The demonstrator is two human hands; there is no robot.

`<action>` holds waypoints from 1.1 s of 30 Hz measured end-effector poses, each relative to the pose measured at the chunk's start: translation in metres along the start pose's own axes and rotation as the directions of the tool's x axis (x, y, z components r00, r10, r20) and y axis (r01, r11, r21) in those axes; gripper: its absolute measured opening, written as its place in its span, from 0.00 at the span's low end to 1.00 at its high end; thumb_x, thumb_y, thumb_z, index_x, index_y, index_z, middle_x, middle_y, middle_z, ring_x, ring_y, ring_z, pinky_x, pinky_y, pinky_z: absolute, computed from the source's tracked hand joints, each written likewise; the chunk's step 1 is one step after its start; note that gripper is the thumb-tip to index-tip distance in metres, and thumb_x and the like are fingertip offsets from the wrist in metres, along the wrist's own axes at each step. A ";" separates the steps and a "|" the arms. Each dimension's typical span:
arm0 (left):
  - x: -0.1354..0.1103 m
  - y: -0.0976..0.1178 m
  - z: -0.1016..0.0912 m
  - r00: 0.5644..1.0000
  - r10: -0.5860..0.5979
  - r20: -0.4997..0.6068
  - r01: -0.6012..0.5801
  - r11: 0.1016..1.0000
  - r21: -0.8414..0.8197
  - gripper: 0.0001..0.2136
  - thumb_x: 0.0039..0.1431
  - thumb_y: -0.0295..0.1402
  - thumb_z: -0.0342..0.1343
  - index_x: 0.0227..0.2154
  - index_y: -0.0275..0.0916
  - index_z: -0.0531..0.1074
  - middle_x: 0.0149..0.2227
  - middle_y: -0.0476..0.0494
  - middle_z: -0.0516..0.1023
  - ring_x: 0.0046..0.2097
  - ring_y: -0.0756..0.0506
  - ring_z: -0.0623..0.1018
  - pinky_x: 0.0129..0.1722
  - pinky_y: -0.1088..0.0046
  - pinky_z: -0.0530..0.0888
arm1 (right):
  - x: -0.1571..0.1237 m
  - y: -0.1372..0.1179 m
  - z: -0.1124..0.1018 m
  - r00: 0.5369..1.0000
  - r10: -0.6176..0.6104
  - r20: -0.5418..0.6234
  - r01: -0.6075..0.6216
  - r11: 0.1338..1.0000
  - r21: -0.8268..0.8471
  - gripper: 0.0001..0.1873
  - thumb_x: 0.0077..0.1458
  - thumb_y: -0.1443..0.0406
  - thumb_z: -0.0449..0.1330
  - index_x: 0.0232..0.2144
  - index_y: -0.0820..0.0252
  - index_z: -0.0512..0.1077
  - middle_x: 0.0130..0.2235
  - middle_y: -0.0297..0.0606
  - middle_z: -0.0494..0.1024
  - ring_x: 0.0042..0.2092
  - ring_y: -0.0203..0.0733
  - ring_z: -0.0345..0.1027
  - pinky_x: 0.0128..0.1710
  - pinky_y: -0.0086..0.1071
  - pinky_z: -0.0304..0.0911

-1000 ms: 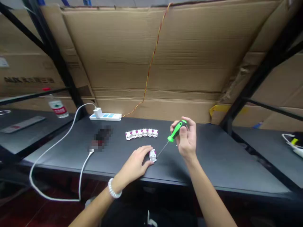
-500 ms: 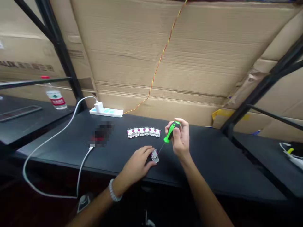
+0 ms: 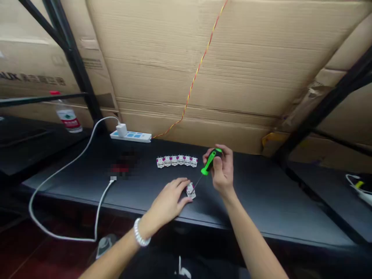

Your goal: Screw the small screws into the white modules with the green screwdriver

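- Currently, the left hand (image 3: 167, 198) and the right hand (image 3: 222, 172) hold the same working arrangement as in the preceding views; only slight shifts appear, and the tip of the screwdriver stays at the work piece.
- Work piece: a white plastic module (image 3: 190, 190) with magenta markings sits on the black workbench (image 3: 261, 195), near its front edge, just right of the left hand. It is tilted slightly.
- Left hand: the fingers are curved and press against the module's left side, with the thumb at its near side, gripping it lightly against the bench. A white beaded bracelet (image 3: 142, 232) circles the wrist.
- Right hand: the fingers are clenched around the green-and-black handle of a screwdriver (image 3: 211, 161). Its thin steel shaft (image 3: 198, 181) slants down and left to the module; exact tip contact cannot be confirmed.
- Nearby: a row of six similar modules (image 3: 176, 161) stands farther along the bench, beyond both hands.
- Left of these lie a pixelated object (image 3: 120, 168), a white cable (image 3: 72, 159) and a power strip (image 3: 130, 136).
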State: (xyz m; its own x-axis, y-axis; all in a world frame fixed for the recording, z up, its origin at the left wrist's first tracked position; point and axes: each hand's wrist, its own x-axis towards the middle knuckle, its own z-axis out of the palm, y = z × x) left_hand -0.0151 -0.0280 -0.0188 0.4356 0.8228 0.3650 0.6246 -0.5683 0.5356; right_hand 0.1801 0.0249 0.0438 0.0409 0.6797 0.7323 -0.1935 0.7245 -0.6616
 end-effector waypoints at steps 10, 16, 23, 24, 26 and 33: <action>-0.001 0.005 -0.005 1.000 -0.001 0.006 0.001 1.000 -0.025 0.14 0.67 0.34 0.66 0.52 0.43 0.73 0.62 0.38 0.77 0.64 0.36 0.76 0.65 0.53 0.74 | 0.001 0.001 -0.001 1.000 -0.008 0.002 0.008 1.000 -0.002 0.15 0.70 0.54 0.59 0.55 0.48 0.66 0.41 0.36 0.75 0.36 0.38 0.73 0.33 0.33 0.72; -0.002 0.005 -0.008 1.000 -0.009 0.016 0.009 0.999 -0.038 0.05 0.70 0.31 0.61 0.46 0.43 0.76 0.68 0.37 0.72 0.69 0.35 0.72 0.68 0.51 0.71 | 0.000 0.000 -0.001 1.000 -0.007 0.006 0.007 1.000 -0.009 0.15 0.70 0.54 0.59 0.55 0.48 0.66 0.41 0.36 0.76 0.36 0.38 0.73 0.33 0.33 0.72; -0.002 0.005 -0.011 0.997 0.051 -0.054 -0.056 0.994 -0.094 0.06 0.67 0.24 0.61 0.39 0.43 0.81 0.62 0.40 0.77 0.61 0.38 0.79 0.62 0.58 0.77 | 0.000 0.000 -0.002 1.000 -0.024 0.009 0.024 1.000 -0.012 0.15 0.70 0.55 0.59 0.56 0.48 0.66 0.41 0.35 0.76 0.36 0.38 0.73 0.34 0.33 0.72; -0.002 0.005 -0.010 0.996 0.055 -0.064 -0.061 0.994 -0.090 0.07 0.67 0.24 0.61 0.39 0.43 0.81 0.62 0.40 0.77 0.60 0.38 0.80 0.61 0.58 0.77 | 0.001 0.000 -0.002 1.000 -0.025 0.011 0.025 1.000 -0.014 0.15 0.70 0.55 0.59 0.56 0.48 0.66 0.41 0.36 0.76 0.36 0.38 0.73 0.34 0.33 0.72; -0.002 0.005 -0.009 0.995 0.065 -0.079 -0.071 0.994 -0.079 0.08 0.67 0.24 0.61 0.40 0.43 0.82 0.61 0.40 0.77 0.59 0.38 0.80 0.61 0.59 0.78 | 0.001 -0.001 -0.001 1.000 -0.025 0.015 0.025 1.000 -0.016 0.15 0.70 0.54 0.59 0.55 0.48 0.65 0.41 0.36 0.75 0.36 0.38 0.73 0.34 0.33 0.72; -0.001 0.005 -0.007 0.992 0.084 -0.099 -0.089 0.995 -0.044 0.07 0.66 0.26 0.62 0.40 0.44 0.83 0.59 0.41 0.80 0.57 0.39 0.82 0.59 0.60 0.79 | 0.001 -0.003 0.001 0.999 -0.031 0.031 0.032 0.999 -0.040 0.15 0.71 0.54 0.58 0.56 0.48 0.65 0.40 0.35 0.75 0.34 0.38 0.72 0.30 0.31 0.70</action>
State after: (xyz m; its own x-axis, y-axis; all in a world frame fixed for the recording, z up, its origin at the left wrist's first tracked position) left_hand -0.0173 -0.0322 -0.0108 0.4201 0.7687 0.4823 0.5547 -0.6381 0.5340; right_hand 0.1798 0.0232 0.0462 0.0165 0.6530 0.7572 -0.1529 0.7500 -0.6435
